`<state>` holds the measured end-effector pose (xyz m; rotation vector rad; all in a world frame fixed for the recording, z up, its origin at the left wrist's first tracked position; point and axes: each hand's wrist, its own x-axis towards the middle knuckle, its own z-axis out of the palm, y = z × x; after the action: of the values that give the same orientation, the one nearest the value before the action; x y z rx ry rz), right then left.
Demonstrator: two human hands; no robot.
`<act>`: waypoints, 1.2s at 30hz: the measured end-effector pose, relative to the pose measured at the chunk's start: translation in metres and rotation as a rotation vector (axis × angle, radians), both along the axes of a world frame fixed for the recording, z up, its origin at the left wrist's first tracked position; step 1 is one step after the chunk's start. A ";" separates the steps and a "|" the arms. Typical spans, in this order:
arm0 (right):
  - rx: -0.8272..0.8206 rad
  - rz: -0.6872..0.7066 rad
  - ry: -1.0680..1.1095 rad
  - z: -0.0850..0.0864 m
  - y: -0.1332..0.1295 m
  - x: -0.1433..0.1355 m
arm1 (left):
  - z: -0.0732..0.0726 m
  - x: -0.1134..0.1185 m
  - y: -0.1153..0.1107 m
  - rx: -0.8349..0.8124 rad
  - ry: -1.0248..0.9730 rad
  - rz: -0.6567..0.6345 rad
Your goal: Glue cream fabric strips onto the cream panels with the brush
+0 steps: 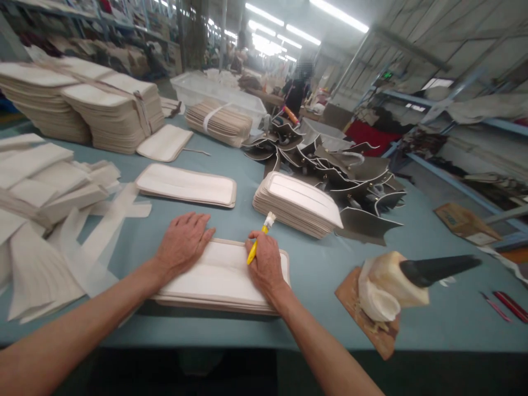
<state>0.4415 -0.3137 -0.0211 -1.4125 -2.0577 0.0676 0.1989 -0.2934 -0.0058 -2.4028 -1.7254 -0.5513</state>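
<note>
In front of me lies a low stack of white rectangular panels with beige edges [223,269]. My left hand [184,242] rests flat on its far left part, fingers stretched out. Over the right end of the same stack, my right hand [266,264] is closed round a paintbrush with a yellow handle [252,252], its pale bristles pointing away from me. Just beyond stands a taller stack of similar panels [297,206], with a white strip set on top. Another pair of panels [185,184] lies behind my left hand.
Loose white strips [45,220] cover the left side, with bundled panel stacks [111,110] behind. Dark leather-like pieces [330,165] are heaped at back right. A glue-crusted container with a black nozzle [388,280] stands on a brown board [350,291]. Pens [509,305] lie far right.
</note>
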 end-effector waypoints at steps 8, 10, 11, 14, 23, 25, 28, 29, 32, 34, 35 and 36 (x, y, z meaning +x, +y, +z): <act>0.049 -0.037 0.000 0.001 0.002 -0.006 | 0.014 0.002 0.003 0.013 0.085 -0.303; 0.058 -0.042 0.005 0.001 0.002 -0.006 | 0.019 0.003 0.006 -0.020 0.120 -0.425; 0.062 -0.043 0.009 0.002 0.001 -0.006 | 0.020 0.004 0.008 -0.036 0.133 -0.467; 0.068 -0.041 0.028 0.002 0.001 -0.007 | 0.023 0.008 0.009 -0.062 0.141 -0.490; 0.102 -0.057 0.243 -0.001 -0.002 -0.002 | 0.015 0.067 -0.015 -0.023 0.047 -0.268; 0.122 -0.066 0.318 0.000 -0.004 0.001 | 0.012 0.088 -0.013 -0.013 0.024 -0.213; 0.138 -0.077 0.411 -0.001 -0.005 0.003 | 0.007 0.111 -0.009 -0.016 0.005 -0.180; 0.136 -0.078 0.442 -0.001 -0.005 0.003 | 0.005 0.115 -0.009 -0.021 0.003 -0.184; 0.111 -0.077 0.518 -0.003 -0.004 0.002 | 0.004 0.119 -0.011 -0.037 0.000 -0.208; 0.092 -0.075 0.535 -0.003 -0.003 0.001 | 0.005 0.119 -0.013 -0.042 -0.004 -0.225; 0.085 -0.076 0.533 -0.002 -0.003 0.001 | 0.006 0.118 -0.013 -0.041 -0.006 -0.233; 0.080 -0.075 0.532 -0.001 -0.002 0.000 | 0.007 0.118 -0.014 -0.039 -0.007 -0.238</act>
<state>0.4419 -0.3161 -0.0225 -1.2560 -1.5523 0.2939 0.3171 -0.3070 0.0016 -2.6558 -1.4740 -0.5599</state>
